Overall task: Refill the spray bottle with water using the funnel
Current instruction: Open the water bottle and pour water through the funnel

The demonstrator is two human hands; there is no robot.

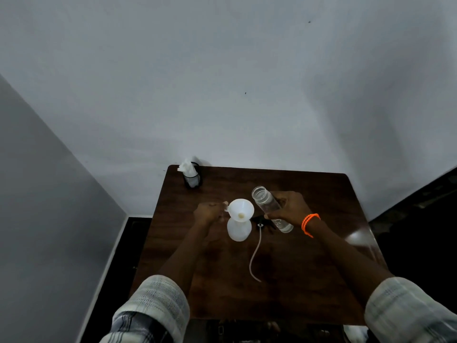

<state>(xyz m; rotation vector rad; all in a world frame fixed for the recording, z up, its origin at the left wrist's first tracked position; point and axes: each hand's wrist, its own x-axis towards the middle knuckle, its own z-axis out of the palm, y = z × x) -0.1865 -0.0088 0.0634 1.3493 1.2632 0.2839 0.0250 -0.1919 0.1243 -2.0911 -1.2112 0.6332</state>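
Observation:
A white spray bottle stands upright on the dark wooden table, its top off. A white funnel sits in its neck. My left hand pinches the funnel's small tab at the rim. My right hand grips a clear water bottle, uncapped and tilted, with its open mouth up and to the right of the funnel. The black spray head lies on the table just right of the bottle, and its long dip tube trails toward me.
A black mesh holder with white tissue stands at the table's far left corner, against the grey wall. The table's edges drop to a dark floor on both sides.

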